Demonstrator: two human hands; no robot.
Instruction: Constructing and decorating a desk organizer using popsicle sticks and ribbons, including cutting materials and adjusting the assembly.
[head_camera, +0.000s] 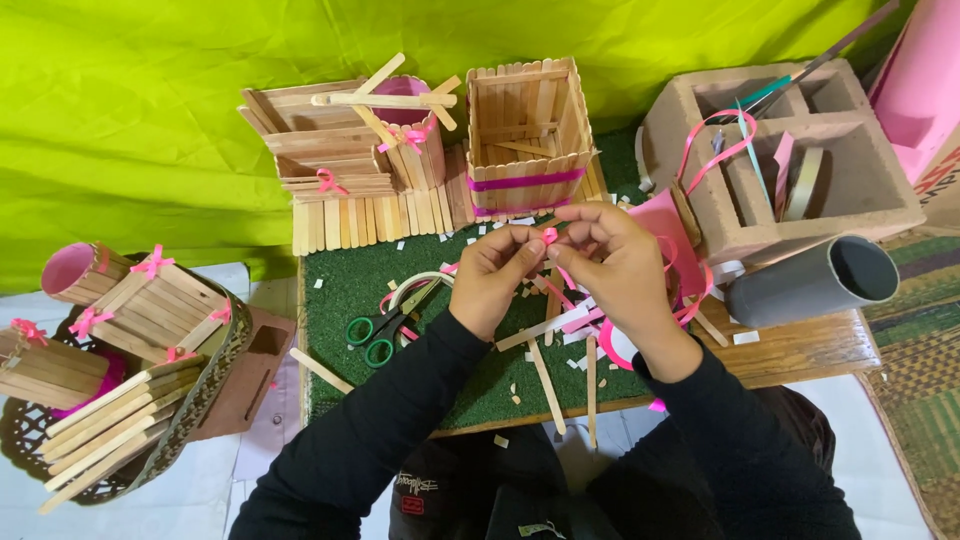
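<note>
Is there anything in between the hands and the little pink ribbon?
Nothing visible. The left hand and the right hand meet over the green mat, and their fingertips pinch the small pink ribbon directly. The scissors lie apart, to the left of the left hand.

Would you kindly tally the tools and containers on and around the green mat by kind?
Scissors: 1
Grey tube: 1
Compartment block: 1
Open stick box: 1
Woven basket: 1
Total: 5
Both hands, left and right, pinch a small pink ribbon.
</note>
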